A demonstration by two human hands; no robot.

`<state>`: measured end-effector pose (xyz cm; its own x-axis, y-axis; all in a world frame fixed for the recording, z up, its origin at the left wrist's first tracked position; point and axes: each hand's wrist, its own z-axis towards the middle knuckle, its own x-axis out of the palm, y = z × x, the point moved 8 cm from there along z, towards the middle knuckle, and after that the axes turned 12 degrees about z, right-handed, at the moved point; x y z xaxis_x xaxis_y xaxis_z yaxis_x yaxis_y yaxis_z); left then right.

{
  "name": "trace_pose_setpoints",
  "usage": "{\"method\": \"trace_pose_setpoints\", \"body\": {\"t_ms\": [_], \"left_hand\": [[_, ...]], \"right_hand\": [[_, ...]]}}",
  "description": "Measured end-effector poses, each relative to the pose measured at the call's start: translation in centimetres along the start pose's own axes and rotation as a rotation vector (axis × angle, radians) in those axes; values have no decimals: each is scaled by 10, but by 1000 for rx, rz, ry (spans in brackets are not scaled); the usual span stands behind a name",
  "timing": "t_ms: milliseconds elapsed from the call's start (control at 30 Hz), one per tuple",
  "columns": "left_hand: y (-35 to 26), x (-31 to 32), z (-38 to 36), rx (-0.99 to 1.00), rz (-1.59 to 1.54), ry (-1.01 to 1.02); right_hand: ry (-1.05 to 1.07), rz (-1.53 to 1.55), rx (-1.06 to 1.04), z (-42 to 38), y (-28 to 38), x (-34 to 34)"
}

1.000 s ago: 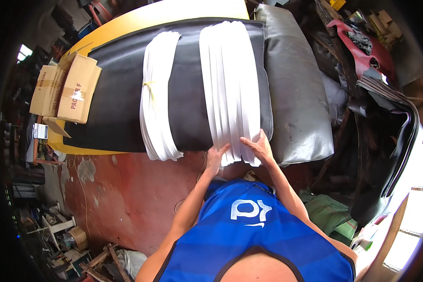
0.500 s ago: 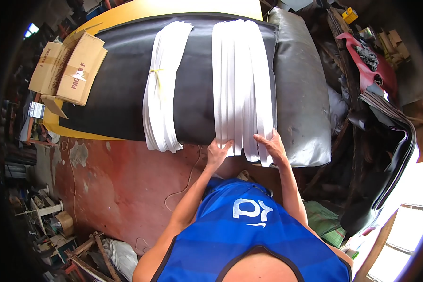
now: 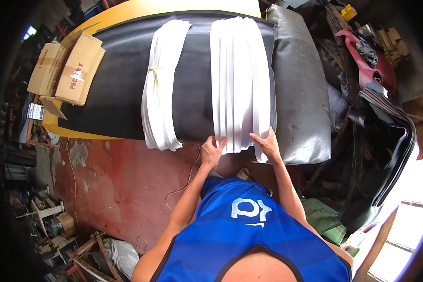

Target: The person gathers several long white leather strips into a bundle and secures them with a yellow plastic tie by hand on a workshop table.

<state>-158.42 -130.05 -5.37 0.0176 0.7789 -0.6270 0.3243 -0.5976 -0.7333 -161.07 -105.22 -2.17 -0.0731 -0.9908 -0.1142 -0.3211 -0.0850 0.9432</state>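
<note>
Long white strips [image 3: 232, 80] lie side by side across a black sheet [image 3: 113, 75], their lower ends hanging at its near edge. My left hand [image 3: 214, 151] is closed on the lower left end of this stack, thumb on top. At the lower right end, my right hand [image 3: 268, 144] pinches the outermost strips, with its thumb on top and fingers partly hidden. To the left lies a second bundle of white strips [image 3: 162, 94], bound near its middle with a thin yellow tie [image 3: 156, 69]; neither hand touches it.
An open cardboard box [image 3: 81, 69] stands at the sheet's left end, over a yellow surface [image 3: 127, 10]. A large grey-black padded bundle [image 3: 300, 89] adjoins the right side. Below is a worn red floor [image 3: 127, 183] with a thin cord. Dark folded sheets [image 3: 395, 155] hang farther right.
The lower ends of the right-hand stack have come closer together, and the middle strips sit more evenly. Both my hands have shifted slightly left and up. The tied bundle stays in place.
</note>
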Motion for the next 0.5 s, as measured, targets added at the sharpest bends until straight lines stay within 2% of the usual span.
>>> {"method": "trace_pose_setpoints", "body": {"t_ms": [33, 100, 200, 300, 433, 500], "left_hand": [[6, 5, 1, 3, 1, 2], [20, 8, 3, 57, -29, -140], [26, 20, 3, 56, -197, -77], [9, 19, -1, 65, -57, 6], [6, 17, 0, 56, -81, 33], [8, 20, 2, 132, -144, -21]], "right_hand": [[-7, -26, -23, -1, 2, 1], [-23, -47, -44, -3, 4, 6], [-65, -90, -108, -4, 2, 11], [-90, -82, -104, -5, -5, 15], [-162, -175, -101, -1, -16, 13], [-136, -135, -99, -1, -14, 13]]}}
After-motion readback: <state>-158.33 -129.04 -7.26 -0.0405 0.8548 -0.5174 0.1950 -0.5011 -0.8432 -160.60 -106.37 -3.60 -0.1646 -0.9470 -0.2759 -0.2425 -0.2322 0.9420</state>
